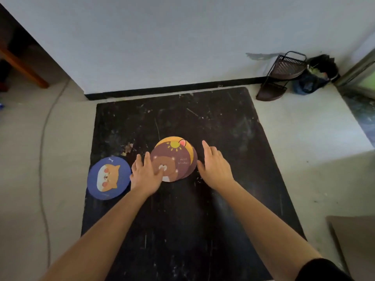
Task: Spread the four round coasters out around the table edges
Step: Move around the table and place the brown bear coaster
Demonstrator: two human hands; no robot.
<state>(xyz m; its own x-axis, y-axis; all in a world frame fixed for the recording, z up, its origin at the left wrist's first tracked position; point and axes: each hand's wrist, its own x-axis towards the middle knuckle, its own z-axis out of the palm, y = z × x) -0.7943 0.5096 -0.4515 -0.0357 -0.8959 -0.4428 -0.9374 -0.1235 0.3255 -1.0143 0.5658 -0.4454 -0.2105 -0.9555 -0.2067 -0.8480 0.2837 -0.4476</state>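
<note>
A blue coaster (109, 178) lies at the left edge of the black table (223, 126). The left hand (146, 175) lies flat and open on the brown bear coaster (172, 165), top of a pile near the middle. The right hand (215, 167) is open beside the pile, holding nothing.

Background, far right corner: black wire corner rack (284, 75) leaning against the white wall (162, 37), with a black bin (322, 67) just beside it, holding mixed rubbish, and a blue bag (306, 86) at its base. A thin grey cable (43, 138) runs along the pale floor (304, 149) at left. Brown cardboard sheet (353, 240) lies at lower right; an orange-brown wooden leg (22, 67) shows at upper left.
</note>
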